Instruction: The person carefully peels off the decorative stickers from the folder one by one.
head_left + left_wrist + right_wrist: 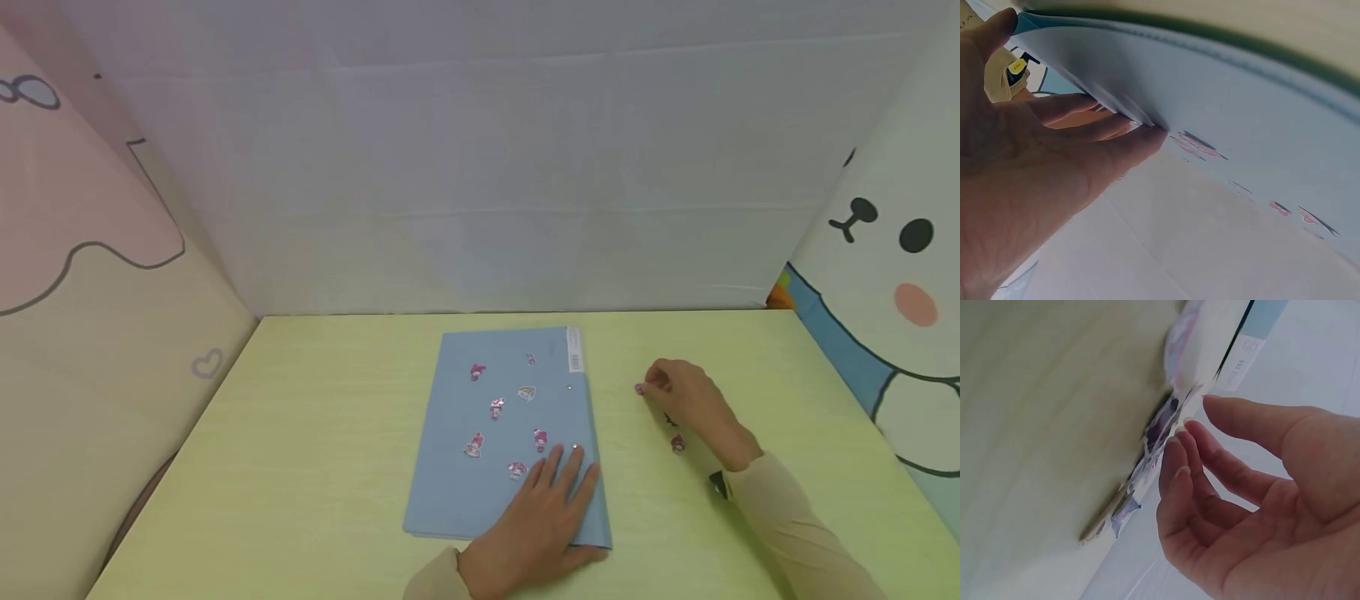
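Observation:
A light blue folder (450, 492) lies on the table with several small pink and white cartoon stickers (497, 408) scattered over its cover. My left hand (536, 521) rests on its lower right corner, fingers spread, with the thumb along the bottom edge. In the left wrist view, the fingertips of my left hand (1066, 150) touch the cover. Right of the folder, my right hand (682, 400) is low over the table, thumb and fingers bent towards a small pink sticker (639, 389). The right wrist view shows a narrow gap between thumb and index fingertip.
Another loose sticker (677, 443) lies on the table beside my right wrist, and a small dark piece (718, 484) is partly hidden by the sleeve. A white label (574, 350) marks the folder's upper right corner. White cloth (480, 183) hangs behind the pale yellow table (315, 433).

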`<state>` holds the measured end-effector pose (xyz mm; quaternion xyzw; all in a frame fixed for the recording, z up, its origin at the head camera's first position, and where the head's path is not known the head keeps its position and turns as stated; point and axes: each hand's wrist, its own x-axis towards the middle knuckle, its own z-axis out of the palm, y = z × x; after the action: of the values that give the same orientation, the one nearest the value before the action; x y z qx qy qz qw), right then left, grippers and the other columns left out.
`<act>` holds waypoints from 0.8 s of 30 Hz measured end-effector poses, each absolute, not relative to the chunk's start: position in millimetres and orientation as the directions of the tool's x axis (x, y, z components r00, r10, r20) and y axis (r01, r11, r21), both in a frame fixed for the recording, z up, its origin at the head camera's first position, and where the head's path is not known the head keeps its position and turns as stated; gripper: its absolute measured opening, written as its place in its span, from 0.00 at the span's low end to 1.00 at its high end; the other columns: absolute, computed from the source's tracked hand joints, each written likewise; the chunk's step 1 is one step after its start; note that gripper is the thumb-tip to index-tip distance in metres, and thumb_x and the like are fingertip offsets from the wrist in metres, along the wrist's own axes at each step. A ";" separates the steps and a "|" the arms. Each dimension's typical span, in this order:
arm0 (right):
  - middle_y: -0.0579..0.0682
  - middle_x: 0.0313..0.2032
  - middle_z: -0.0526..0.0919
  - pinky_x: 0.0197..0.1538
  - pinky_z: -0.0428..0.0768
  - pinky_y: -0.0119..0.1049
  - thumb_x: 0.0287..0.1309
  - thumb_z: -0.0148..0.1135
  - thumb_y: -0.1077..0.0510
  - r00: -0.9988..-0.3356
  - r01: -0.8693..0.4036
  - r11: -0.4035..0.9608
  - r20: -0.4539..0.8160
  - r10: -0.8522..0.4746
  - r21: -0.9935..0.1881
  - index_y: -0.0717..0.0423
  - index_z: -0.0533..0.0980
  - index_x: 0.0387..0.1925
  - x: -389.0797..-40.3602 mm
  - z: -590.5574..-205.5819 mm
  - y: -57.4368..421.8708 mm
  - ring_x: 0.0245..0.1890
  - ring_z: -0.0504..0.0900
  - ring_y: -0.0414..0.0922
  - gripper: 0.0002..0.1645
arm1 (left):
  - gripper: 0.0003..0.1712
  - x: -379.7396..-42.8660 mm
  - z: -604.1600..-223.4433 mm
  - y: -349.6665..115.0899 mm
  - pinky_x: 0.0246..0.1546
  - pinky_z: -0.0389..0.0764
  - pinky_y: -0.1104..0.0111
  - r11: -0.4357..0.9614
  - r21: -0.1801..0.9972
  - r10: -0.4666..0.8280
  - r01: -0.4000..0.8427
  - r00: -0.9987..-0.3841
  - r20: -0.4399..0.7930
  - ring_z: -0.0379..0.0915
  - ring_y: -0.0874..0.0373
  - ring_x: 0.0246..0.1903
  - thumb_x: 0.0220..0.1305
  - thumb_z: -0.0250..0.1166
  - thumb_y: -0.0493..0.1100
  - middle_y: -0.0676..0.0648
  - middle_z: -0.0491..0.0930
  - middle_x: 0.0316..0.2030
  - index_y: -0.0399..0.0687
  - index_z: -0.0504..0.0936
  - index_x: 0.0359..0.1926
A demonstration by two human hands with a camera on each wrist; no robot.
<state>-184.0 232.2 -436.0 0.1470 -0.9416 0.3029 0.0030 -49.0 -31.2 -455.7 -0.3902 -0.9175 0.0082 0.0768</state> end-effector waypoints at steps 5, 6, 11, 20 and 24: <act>0.62 0.39 0.83 0.44 0.80 0.56 0.68 0.64 0.62 -0.949 -0.299 0.755 0.100 -0.298 -0.583 0.69 0.80 0.42 -181.2 -435.3 226.8 0.40 0.82 0.58 0.10 | 0.50 -52.4 -457.1 -29.6 0.67 0.70 0.56 0.689 -0.070 0.722 0.721 -0.677 0.141 0.62 0.40 0.72 0.69 0.55 0.74 0.38 0.64 0.74 0.42 0.64 0.76; 0.62 0.39 0.83 0.44 0.80 0.56 0.68 0.63 0.63 -0.947 -0.306 0.754 0.104 -0.304 -0.581 0.69 0.80 0.42 -181.1 -435.6 225.6 0.40 0.82 0.57 0.10 | 0.50 -53.0 -457.1 -29.1 0.68 0.70 0.56 0.690 -0.066 0.722 0.721 -0.678 0.136 0.62 0.40 0.72 0.69 0.54 0.74 0.38 0.64 0.74 0.42 0.64 0.76; 0.62 0.39 0.82 0.45 0.80 0.55 0.67 0.64 0.63 -0.935 -0.339 0.757 0.111 -0.337 -0.559 0.71 0.79 0.45 -179.3 -436.5 219.4 0.41 0.81 0.58 0.13 | 0.50 -55.0 -457.2 -26.9 0.68 0.70 0.57 0.691 -0.068 0.721 0.720 -0.679 0.139 0.62 0.41 0.72 0.69 0.54 0.74 0.39 0.64 0.74 0.44 0.64 0.76; 0.69 0.57 0.78 0.58 0.75 0.64 0.67 0.67 0.57 -0.900 -0.409 0.699 0.132 -0.416 -0.587 0.68 0.74 0.60 -163.5 -433.1 203.5 0.58 0.77 0.67 0.26 | 0.51 -61.8 -463.3 -21.5 0.66 0.71 0.59 0.680 -0.097 0.731 0.727 -0.659 0.180 0.63 0.42 0.71 0.66 0.56 0.76 0.40 0.65 0.73 0.46 0.66 0.75; 0.72 0.67 0.69 0.62 0.70 0.68 0.70 0.65 0.54 -0.865 -0.456 0.678 0.109 -0.489 -0.577 0.65 0.69 0.69 -158.4 -431.4 197.3 0.66 0.69 0.71 0.33 | 0.51 -64.5 -464.3 -19.4 0.67 0.71 0.59 0.676 -0.097 0.733 0.730 -0.654 0.186 0.64 0.43 0.71 0.65 0.56 0.77 0.41 0.65 0.73 0.46 0.66 0.76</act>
<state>-158.4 197.3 -431.4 0.2581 -0.9155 0.3073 -0.0270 -64.5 -19.4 -464.3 -0.4022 -0.9094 0.0070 0.1053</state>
